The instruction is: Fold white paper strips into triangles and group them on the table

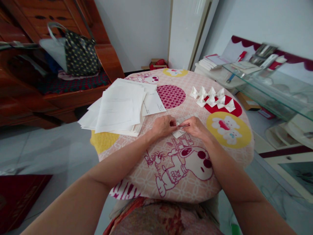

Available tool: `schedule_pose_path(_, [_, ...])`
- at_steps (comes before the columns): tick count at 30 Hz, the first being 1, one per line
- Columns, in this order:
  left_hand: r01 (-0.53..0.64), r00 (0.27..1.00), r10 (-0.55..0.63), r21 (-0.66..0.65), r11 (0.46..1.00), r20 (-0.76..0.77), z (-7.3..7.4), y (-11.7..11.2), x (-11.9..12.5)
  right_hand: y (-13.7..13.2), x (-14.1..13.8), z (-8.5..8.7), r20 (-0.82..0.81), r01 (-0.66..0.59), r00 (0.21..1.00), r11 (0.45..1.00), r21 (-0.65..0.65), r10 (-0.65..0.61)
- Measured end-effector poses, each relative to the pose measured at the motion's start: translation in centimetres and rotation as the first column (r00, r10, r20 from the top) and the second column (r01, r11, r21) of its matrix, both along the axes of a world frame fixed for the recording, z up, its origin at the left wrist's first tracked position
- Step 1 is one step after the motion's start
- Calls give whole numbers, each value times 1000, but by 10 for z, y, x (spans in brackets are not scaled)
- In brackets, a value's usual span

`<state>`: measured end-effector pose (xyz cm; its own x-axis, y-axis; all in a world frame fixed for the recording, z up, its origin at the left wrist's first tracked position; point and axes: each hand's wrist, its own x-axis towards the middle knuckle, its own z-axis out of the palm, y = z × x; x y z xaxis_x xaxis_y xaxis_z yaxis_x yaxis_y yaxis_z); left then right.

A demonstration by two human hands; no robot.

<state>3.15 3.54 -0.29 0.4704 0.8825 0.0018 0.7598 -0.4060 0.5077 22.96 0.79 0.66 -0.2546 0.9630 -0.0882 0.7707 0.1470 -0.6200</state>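
Note:
Near the middle of the round table, both hands meet over a small piece of folded white paper [178, 133]. My left hand [164, 126] pinches its left side with the fingers closed. From the right, my right hand [194, 126] grips the same paper between thumb and fingers. Part of the paper is hidden under the fingers. Several folded paper pieces [212, 100] with raised points stand in two rows at the back right. To the left lies a loose stack of white sheets [119, 106], some with faint print.
A patterned cloth [141, 169] covers the table. On the right, a glass shelf [274, 93] stands close to the table's edge, with papers [212, 62] and metal containers at the back. A wooden bench [107, 62] with a dotted bag [80, 54] is at the back left.

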Motion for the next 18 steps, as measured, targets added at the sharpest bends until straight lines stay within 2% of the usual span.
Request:
schedule_pose_path(4, [-25, 997, 26, 19, 1000, -75, 2, -2, 9, 2, -1, -2, -6, 44, 999, 999, -17, -44])
schedule_pose_path(10, [-32, 991, 31, -3, 999, -127, 2, 1, 11, 2, -8, -4, -17, 177, 984, 982, -67, -178])
schedule_pose_path(15, [-46, 986, 49, 23, 999, -156, 2, -2, 14, -1, -17, 0, 64, 254, 966, 967, -19, -252])
schedule_pose_path(18, [-30, 989, 33, 26, 999, -142, 0, -2, 13, -2, -17, 2, 79, 253, 965, 967, -23, -251])
